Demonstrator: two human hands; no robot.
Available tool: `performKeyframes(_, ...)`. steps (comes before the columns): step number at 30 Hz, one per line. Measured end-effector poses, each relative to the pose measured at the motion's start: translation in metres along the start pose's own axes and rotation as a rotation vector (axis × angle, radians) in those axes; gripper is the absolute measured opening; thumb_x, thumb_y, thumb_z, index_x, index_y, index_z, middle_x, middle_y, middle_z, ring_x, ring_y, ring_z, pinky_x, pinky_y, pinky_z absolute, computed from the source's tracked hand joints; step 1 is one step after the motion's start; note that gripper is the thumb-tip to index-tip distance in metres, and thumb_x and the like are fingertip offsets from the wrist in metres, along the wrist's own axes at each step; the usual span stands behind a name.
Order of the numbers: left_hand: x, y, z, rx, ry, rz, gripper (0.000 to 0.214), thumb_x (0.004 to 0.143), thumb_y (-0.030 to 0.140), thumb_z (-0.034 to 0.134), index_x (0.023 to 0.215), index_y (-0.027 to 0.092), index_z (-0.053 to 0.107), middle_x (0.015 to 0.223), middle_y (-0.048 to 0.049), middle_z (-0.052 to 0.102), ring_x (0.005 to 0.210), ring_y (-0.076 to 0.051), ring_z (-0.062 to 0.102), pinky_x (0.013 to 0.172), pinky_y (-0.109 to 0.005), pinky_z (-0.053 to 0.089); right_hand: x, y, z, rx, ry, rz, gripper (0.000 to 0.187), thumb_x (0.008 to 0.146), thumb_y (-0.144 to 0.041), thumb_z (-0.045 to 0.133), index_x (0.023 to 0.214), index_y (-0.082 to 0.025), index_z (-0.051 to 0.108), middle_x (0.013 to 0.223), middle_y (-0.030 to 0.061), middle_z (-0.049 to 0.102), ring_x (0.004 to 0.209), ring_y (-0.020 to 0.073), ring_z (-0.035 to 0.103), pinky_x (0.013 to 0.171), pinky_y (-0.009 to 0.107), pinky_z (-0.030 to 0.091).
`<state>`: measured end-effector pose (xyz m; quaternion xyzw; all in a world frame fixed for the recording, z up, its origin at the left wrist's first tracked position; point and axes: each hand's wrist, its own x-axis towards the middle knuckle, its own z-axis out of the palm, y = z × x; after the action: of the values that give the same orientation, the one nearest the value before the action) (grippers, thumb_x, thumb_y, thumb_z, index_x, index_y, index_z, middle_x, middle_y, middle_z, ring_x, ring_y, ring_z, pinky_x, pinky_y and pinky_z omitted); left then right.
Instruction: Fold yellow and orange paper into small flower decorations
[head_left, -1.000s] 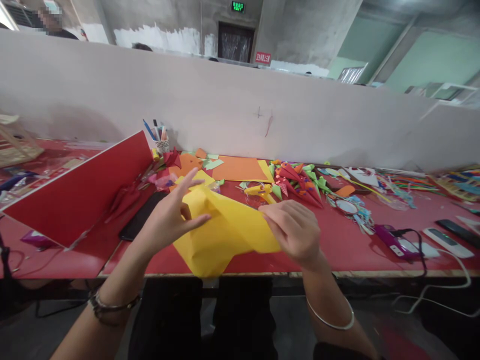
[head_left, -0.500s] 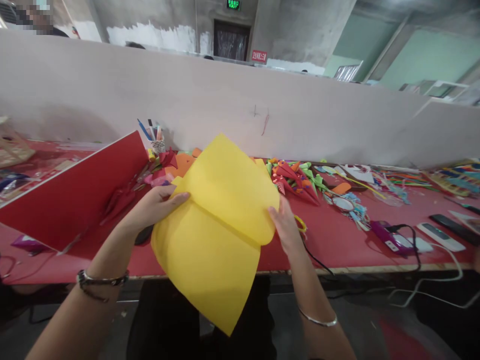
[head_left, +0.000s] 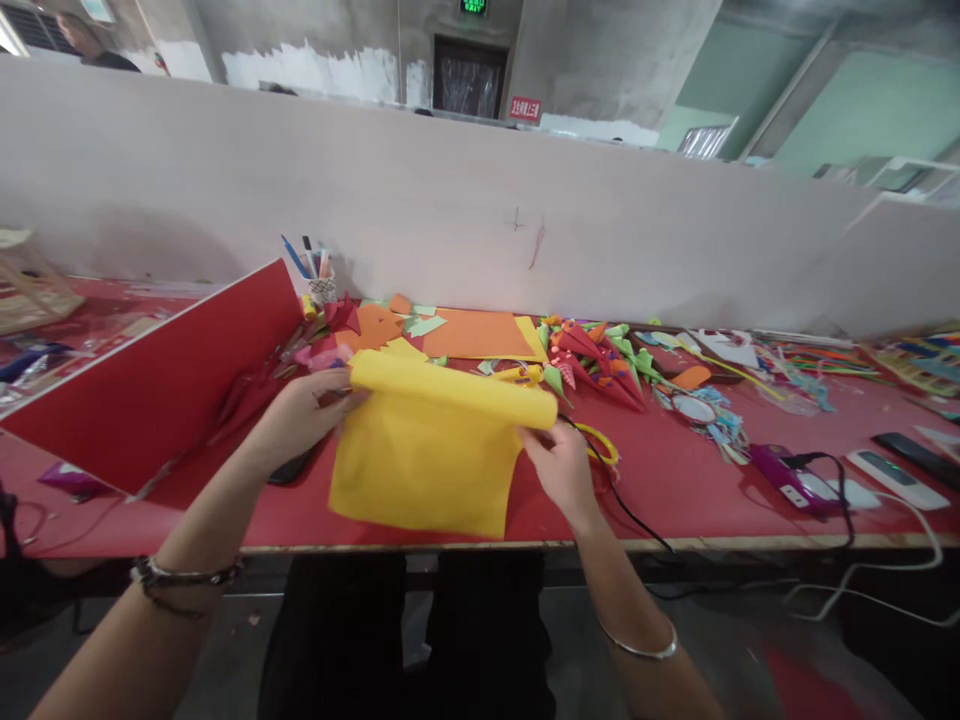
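Note:
A large yellow paper sheet lies over the front of the red table, its far edge curled over into a roll. My left hand grips the roll's left end, fingers closed on it. At the roll's right end my right hand pinches the paper. Both wrists wear bracelets.
A red board leans at the left. A pen cup, orange paper, coloured paper cones and scraps lie behind. A black cable, a purple tool and white devices sit at the right. A grey partition backs the table.
The yellow sheet, held up and opened half a second ago, has come down onto the table with its top edge rolled over. Both hands moved down with it.

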<state>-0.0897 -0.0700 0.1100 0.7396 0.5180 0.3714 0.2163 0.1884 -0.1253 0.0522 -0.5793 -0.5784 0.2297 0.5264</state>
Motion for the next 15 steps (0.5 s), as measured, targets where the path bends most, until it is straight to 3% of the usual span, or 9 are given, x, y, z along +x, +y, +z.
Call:
performKeyframes(3, -0.001, 0.004, -0.008, 0.055, 0.055, 0.156, 0.021, 0.075, 0.034, 0.051, 0.067, 0.018, 0.062, 0.058, 0.0015, 0.060, 0.041, -0.008, 0.048, 0.043, -0.020, 0.042, 0.002, -0.006, -0.008, -0.208, 0.246, -0.266, 0.016, 0.077, -0.026, 0.053, 0.070, -0.016, 0.063, 0.069, 0.0068, 0.068, 0.066, 0.0198, 0.063, 0.061, 0.030, 0.049)
performKeyframes(6, -0.008, -0.006, -0.008, 0.151, 0.087, 0.318, 0.020, 0.072, 0.032, 0.054, 0.059, 0.019, 0.063, 0.064, -0.0023, 0.064, 0.061, -0.014, 0.058, 0.062, -0.025, 0.048, -0.003, -0.001, -0.015, -0.359, 0.288, -0.493, 0.014, 0.076, -0.024, 0.052, 0.075, -0.019, 0.065, 0.073, 0.0074, 0.068, 0.073, 0.0216, 0.063, 0.066, 0.033, 0.050)
performKeyframes(8, -0.018, -0.020, 0.001, 0.161, -0.007, 0.350, 0.018, 0.072, 0.030, 0.053, 0.067, 0.019, 0.066, 0.070, -0.0044, 0.067, 0.066, -0.016, 0.060, 0.065, -0.025, 0.049, -0.010, 0.008, -0.017, -0.376, 0.145, -0.548, 0.021, 0.079, -0.022, 0.047, 0.090, -0.019, 0.065, 0.088, 0.0089, 0.068, 0.087, 0.0213, 0.062, 0.076, 0.036, 0.049)
performKeyframes(11, -0.043, -0.046, 0.024, 0.094, -0.311, 0.323, 0.024, 0.077, 0.027, 0.048, 0.090, 0.020, 0.067, 0.097, -0.0074, 0.067, 0.089, -0.019, 0.061, 0.082, -0.030, 0.047, -0.025, 0.029, -0.017, -0.314, -0.208, -0.509, 0.030, 0.081, -0.020, 0.044, 0.107, -0.018, 0.059, 0.109, 0.0094, 0.061, 0.101, 0.0188, 0.056, 0.086, 0.035, 0.045)
performKeyframes(14, -0.068, -0.064, 0.046, 0.083, -0.484, 0.298, 0.028, 0.078, 0.022, 0.048, 0.100, 0.025, 0.064, 0.105, -0.0062, 0.063, 0.095, -0.019, 0.058, 0.082, -0.029, 0.047, -0.040, 0.048, -0.015, -0.263, -0.384, -0.381, 0.029, 0.081, -0.018, 0.046, 0.105, -0.021, 0.061, 0.106, 0.0077, 0.063, 0.098, 0.0175, 0.057, 0.085, 0.033, 0.046)
performKeyframes(15, -0.075, -0.066, 0.051, 0.103, -0.476, 0.293, 0.029, 0.078, 0.021, 0.048, 0.102, 0.026, 0.063, 0.105, -0.0057, 0.063, 0.096, -0.019, 0.058, 0.082, -0.029, 0.046, -0.044, 0.052, -0.014, -0.267, -0.423, -0.338, 0.029, 0.081, -0.016, 0.046, 0.105, -0.022, 0.061, 0.106, 0.0068, 0.063, 0.097, 0.0172, 0.057, 0.084, 0.033, 0.046)
